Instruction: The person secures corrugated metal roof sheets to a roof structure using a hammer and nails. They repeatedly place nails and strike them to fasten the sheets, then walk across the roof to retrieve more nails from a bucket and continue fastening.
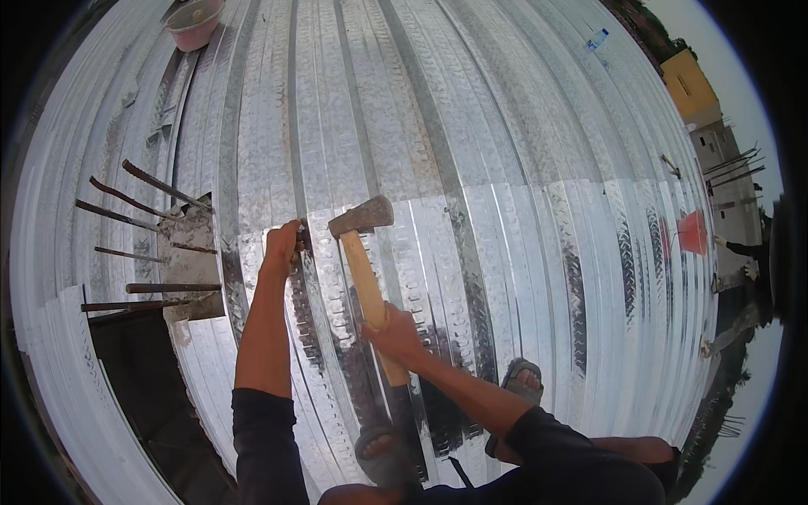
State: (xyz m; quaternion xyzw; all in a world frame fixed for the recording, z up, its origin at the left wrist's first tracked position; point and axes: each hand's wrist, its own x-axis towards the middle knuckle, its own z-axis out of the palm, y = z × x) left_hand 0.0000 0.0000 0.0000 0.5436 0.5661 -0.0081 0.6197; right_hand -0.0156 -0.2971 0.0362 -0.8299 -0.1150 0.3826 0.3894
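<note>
My right hand [389, 335] grips the pale wooden handle of an axe-like hammer [360, 217], whose dark metal head sits just right of my other hand, over the corrugated metal roof [497, 143]. My left hand [283, 244] is closed at a seam of the sheets, its fingers around a small dark thing [303, 237] that I cannot make out. My sandalled feet [522, 379] are on the sheets below and to the right.
Rebar [164, 288] sticks out of concrete [189, 261] at the left, beside a dark opening [139, 370]. A pink tub [192, 32] and a plastic bottle [596, 39] lie farther up the roof. A red object [692, 231] stands right; buildings [688, 84] show beyond the edge.
</note>
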